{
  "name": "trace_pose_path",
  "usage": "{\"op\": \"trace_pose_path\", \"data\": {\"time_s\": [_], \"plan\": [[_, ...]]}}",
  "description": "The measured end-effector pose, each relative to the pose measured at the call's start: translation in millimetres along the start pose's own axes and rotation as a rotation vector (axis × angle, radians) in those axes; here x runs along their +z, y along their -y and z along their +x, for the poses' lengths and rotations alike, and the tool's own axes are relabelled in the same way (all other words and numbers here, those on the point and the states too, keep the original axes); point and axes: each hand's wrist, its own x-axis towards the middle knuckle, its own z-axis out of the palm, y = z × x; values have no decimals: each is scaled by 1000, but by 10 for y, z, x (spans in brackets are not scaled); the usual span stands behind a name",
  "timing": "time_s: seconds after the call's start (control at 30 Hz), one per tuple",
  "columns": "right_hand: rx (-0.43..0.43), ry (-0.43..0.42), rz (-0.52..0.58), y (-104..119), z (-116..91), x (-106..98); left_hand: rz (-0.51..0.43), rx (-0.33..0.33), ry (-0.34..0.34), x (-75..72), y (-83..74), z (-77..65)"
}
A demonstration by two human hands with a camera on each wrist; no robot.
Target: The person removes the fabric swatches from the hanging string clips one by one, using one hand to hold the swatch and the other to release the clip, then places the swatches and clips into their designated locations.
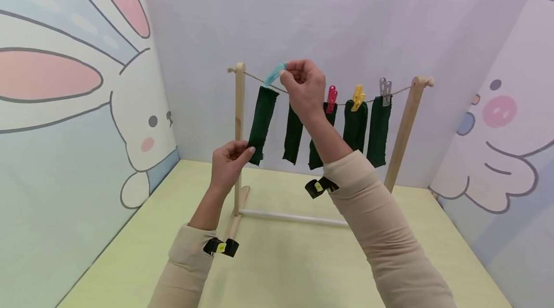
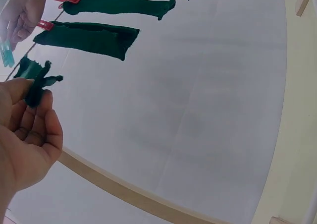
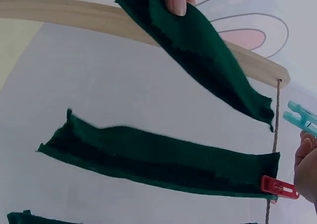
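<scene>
My left hand [image 1: 228, 163] pinches a dark green cloth strip [image 1: 263, 118] near its lower end, thumb in front. The strip slants up toward the rope [image 1: 255, 77], its top edge right by it. Above, my right hand [image 1: 307, 87] pinches a light blue clothespin [image 1: 274, 75] between thumb and fingers, its tips pointing down at the strip's top. From the right wrist, the clothespin [image 3: 301, 117] shows apart from the strip's end [image 3: 262, 110], on the other side of the rope. A red clothespin [image 3: 278, 187] grips the neighbouring green strip [image 3: 163, 159].
Several more green strips hang to the right, under red [image 1: 331, 99], yellow [image 1: 358, 98] and grey [image 1: 385, 92] clothespins. Wooden posts [image 1: 239, 120] hold the rope, joined below by a white bar [image 1: 294, 218] over the pale yellow table [image 1: 285, 260]. Cartoon-printed walls stand on both sides.
</scene>
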Motion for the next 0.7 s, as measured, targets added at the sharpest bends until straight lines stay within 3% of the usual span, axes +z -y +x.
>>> {"op": "trace_pose_path", "data": {"time_s": [0.2, 0.37, 0.5, 0.7], "plan": [[-13, -23, 19, -153, 34, -109, -35, -82, 11, -39, 191, -24], [-83, 1, 27, -235, -112, -277, 55, -171, 18, -131, 172, -141], [-143, 20, 77, -266, -268, -424, 81, -206, 13, -221, 168, -242], [-77, -2, 73, -329, -513, -615, 101, -283, 4, -323, 246, -361]]}}
